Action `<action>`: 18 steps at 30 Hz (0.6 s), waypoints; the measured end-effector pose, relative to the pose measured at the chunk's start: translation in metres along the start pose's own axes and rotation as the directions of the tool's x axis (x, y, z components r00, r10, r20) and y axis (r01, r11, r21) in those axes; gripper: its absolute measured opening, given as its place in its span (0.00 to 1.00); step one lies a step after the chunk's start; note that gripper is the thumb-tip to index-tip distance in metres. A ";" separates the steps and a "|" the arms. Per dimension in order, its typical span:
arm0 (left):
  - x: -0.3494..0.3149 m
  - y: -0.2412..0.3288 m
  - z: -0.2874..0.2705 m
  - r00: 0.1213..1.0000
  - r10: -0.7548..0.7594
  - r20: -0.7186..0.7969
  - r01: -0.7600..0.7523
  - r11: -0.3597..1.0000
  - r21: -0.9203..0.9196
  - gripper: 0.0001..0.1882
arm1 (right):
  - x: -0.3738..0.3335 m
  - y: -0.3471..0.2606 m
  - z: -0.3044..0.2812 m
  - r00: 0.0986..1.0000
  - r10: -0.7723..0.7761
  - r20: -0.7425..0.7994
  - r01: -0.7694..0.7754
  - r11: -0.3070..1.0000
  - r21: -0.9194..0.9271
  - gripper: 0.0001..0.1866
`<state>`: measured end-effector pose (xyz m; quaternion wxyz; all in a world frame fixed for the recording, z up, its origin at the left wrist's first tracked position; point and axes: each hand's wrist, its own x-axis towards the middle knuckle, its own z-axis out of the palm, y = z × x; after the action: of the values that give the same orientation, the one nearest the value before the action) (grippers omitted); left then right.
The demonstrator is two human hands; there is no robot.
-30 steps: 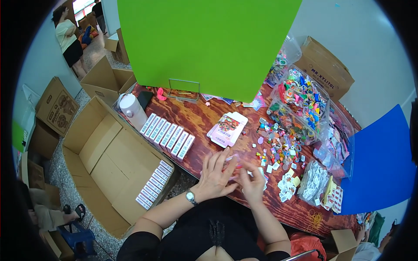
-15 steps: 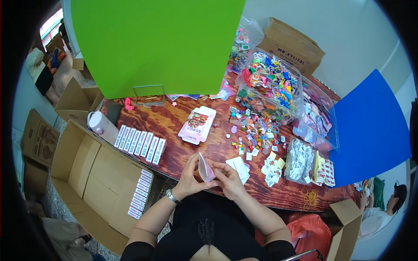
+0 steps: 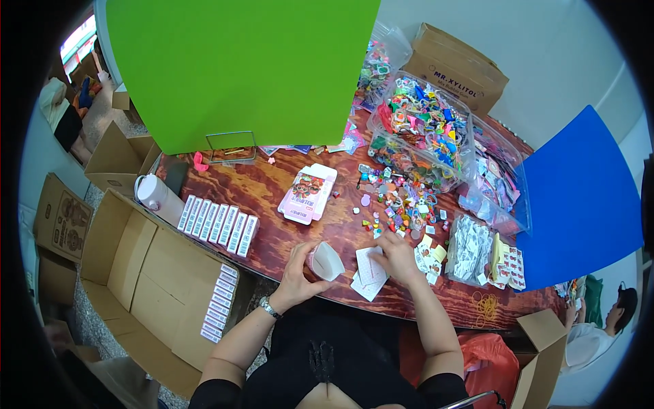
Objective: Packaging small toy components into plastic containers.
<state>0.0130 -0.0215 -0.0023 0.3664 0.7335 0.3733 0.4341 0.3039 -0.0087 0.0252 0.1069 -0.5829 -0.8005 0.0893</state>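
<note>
My left hand [image 3: 298,278] is closed around a small pink-and-white paper box [image 3: 328,262]. The box's top gapes, showing a white inside. Over to the right, my right hand [image 3: 400,258] bends its fingers onto white paper slips [image 3: 368,285] and pinches the upper one by its edge. Beyond my hands, flattened pink-and-white cartons [image 3: 308,193] lie stacked on the wooden table [image 3: 286,247]. A spread of small colourful trinkets [image 3: 398,204] and some yellow and white cards [image 3: 429,258] lie past my right hand.
Filled small boxes [image 3: 218,223] stand in a row at left, beside a white bottle [image 3: 158,193] and a large cardboard box [image 3: 146,286]. Clear bins [image 3: 426,146] of trinkets, a bag of silver packets [image 3: 469,251], rubber bands [image 3: 486,308], green board [image 3: 245,68] and blue board [image 3: 579,204] surround the table.
My right hand has left the small box and moved right onto the white paper slips. The box stays in my left hand, its mouth now wider and turned more to view.
</note>
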 end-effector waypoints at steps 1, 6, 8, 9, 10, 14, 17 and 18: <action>0.000 -0.003 0.000 1.000 -0.004 -0.030 0.005 1.000 0.027 0.49 | 0.000 0.003 -0.002 1.000 0.022 -0.018 -0.019 0.990 0.140 0.18; 0.000 -0.001 -0.001 0.989 -0.084 -0.124 0.087 0.996 0.019 0.45 | -0.008 -0.011 -0.031 0.971 0.227 -0.074 -0.090 0.635 0.767 0.04; 0.005 0.006 0.001 0.983 -0.041 -0.181 0.061 0.992 0.107 0.44 | -0.014 -0.027 -0.039 0.898 0.377 -0.225 0.037 0.444 0.895 0.03; 0.004 0.006 0.001 0.981 -0.048 -0.189 0.070 0.991 0.114 0.44 | -0.014 -0.045 -0.047 0.853 0.438 -0.283 0.120 0.363 0.924 0.03; 0.005 0.007 0.004 0.982 -0.036 -0.188 0.061 0.989 0.132 0.44 | -0.013 -0.056 -0.047 0.853 0.438 -0.284 0.123 0.361 0.924 0.03; 0.008 0.012 0.006 0.979 0.010 -0.202 0.030 0.980 0.197 0.42 | -0.009 -0.081 -0.042 0.765 0.168 -0.621 0.281 0.782 0.557 0.07; 0.007 0.014 0.005 0.976 0.021 -0.216 0.030 0.973 0.231 0.40 | -0.003 -0.088 -0.042 0.721 -0.080 -0.688 0.376 0.880 0.292 0.10; 0.007 0.016 0.005 0.975 0.009 -0.221 0.044 0.971 0.233 0.39 | -0.002 -0.089 -0.041 0.744 -0.092 -0.662 0.380 0.873 0.306 0.10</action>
<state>0.0232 -0.0237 0.0125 0.2366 0.7156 0.4673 0.4621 0.2345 -0.0369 0.0884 0.5013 -0.4323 -0.7482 0.0458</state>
